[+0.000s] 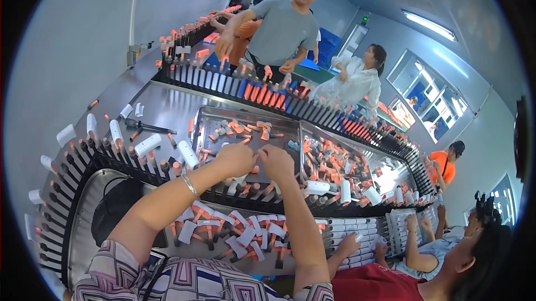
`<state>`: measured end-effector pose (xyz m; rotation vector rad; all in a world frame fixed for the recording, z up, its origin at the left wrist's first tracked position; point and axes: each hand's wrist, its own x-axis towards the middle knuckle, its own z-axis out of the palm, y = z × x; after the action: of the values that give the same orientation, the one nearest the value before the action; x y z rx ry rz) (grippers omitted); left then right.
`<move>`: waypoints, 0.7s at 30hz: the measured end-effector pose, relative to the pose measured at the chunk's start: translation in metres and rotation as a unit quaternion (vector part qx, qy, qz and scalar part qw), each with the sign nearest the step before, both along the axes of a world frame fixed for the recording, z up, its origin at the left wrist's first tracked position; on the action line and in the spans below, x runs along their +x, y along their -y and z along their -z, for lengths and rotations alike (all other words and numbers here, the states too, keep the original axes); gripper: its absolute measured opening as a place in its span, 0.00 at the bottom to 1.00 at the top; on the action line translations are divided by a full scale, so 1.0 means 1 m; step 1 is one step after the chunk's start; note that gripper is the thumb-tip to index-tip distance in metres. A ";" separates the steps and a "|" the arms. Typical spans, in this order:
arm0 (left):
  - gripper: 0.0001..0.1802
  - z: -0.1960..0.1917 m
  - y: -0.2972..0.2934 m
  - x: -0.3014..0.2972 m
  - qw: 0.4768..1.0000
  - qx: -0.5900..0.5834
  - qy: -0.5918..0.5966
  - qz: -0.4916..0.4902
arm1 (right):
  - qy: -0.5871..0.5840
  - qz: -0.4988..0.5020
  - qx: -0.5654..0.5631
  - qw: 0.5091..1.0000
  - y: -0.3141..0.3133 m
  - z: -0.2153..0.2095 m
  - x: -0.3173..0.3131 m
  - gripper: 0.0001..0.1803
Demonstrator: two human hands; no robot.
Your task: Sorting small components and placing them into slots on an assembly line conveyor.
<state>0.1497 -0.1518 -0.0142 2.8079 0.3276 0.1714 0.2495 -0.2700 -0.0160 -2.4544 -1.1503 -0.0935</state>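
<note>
My left hand (237,160), with a silver bangle (190,185) on its wrist, is closed with its fingertips close to those of my right hand (277,162). My right hand is closed too. Anything between the fingers is too small or hidden to name. Both hands reach over the near edge of a metal tray (218,112), where several orange and grey plastic parts (237,128) lie loose. Beneath my forearms runs a dark conveyor (223,195) with upright pegs. On the near side, white-and-orange T-shaped pieces (245,234) lie in a heap.
A second tray (301,133) holds a pile of orange parts. White cylinders (148,145) sit along the curving pegged conveyor. A long dark screwdriver-like tool (149,127) lies at left. Across the line stands a person (287,27); co-workers (385,278) sit at right beside stacked white tubes (349,239).
</note>
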 end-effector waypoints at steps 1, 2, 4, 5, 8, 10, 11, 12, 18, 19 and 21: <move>0.24 0.004 -0.007 -0.004 1.000 0.012 -0.001 -0.005 | 0.001 -0.014 0.018 1.000 -0.006 0.002 -0.005 0.15; 0.23 0.002 -0.009 -0.007 0.999 0.026 0.012 -0.017 | -0.013 -0.024 0.036 0.999 -0.007 -0.005 -0.012 0.15; 0.22 -0.004 -0.016 -0.015 1.000 0.020 0.011 -0.006 | -0.026 -0.045 0.070 0.996 -0.006 -0.014 -0.018 0.14; 0.20 -0.003 -0.018 -0.022 0.998 0.055 0.023 -0.012 | -0.006 -0.057 0.088 0.994 -0.004 -0.017 -0.023 0.14; 0.18 -0.013 -0.021 -0.029 0.993 0.076 0.094 0.005 | 0.034 -0.067 0.141 0.987 0.009 -0.040 -0.021 0.14; 0.16 -0.043 -0.005 -0.024 0.985 0.080 0.148 0.026 | 0.069 -0.042 0.154 0.985 0.026 -0.075 -0.012 0.14; 0.15 -0.055 0.003 -0.018 0.979 0.089 0.178 0.042 | 0.089 -0.023 0.147 0.985 0.033 -0.089 -0.004 0.14; 0.14 -0.058 0.004 -0.004 0.972 0.111 0.197 0.066 | 0.112 -0.017 0.163 0.980 0.038 -0.099 0.001 0.14; 0.15 -0.028 0.042 0.041 0.979 0.039 0.175 0.096 | 0.162 0.078 0.037 0.983 0.057 -0.016 0.051 0.14; 0.21 0.007 0.042 0.049 0.981 0.030 0.165 0.101 | 0.176 0.107 -0.071 0.976 0.055 0.016 0.057 0.14; 0.25 0.028 0.031 0.037 0.994 -0.018 0.086 0.062 | 0.104 0.030 -0.209 0.972 0.042 0.029 0.035 0.13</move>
<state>0.1865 -0.1830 -0.0419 2.7432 0.1143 0.3709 0.2845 -0.3117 -0.0453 -2.9087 -1.2931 -0.1418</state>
